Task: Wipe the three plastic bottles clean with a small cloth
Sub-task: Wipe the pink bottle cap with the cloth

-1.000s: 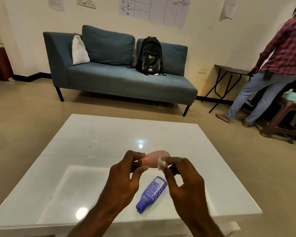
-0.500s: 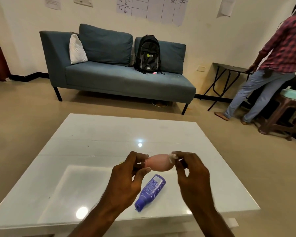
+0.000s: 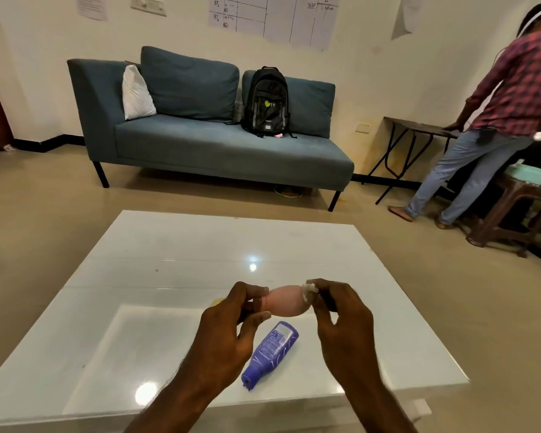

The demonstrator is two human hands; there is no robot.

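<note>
A small pink bottle [image 3: 286, 303] lies sideways in the air above the white glossy table [image 3: 169, 260]. My left hand [image 3: 231, 332] pinches its cap end. My right hand [image 3: 341, 320] presses a small white cloth [image 3: 310, 290] against the bottle's other end. Below the hands a blue bottle [image 3: 270, 351] lies flat on the table, cap pointing toward me. A bit of something yellowish [image 3: 218, 302] peeks out behind my left hand. A third bottle is not clearly visible.
A blue sofa [image 3: 216, 145] with a black backpack [image 3: 267, 103] stands beyond the table. At the right a person in a checked shirt [image 3: 512, 89] leans on a small folding table [image 3: 416, 129], beside a brown stool [image 3: 512, 210].
My right hand with the cloth has slid from the middle of the pink bottle out to its far end. The left hand keeps its grip on the cap end.
</note>
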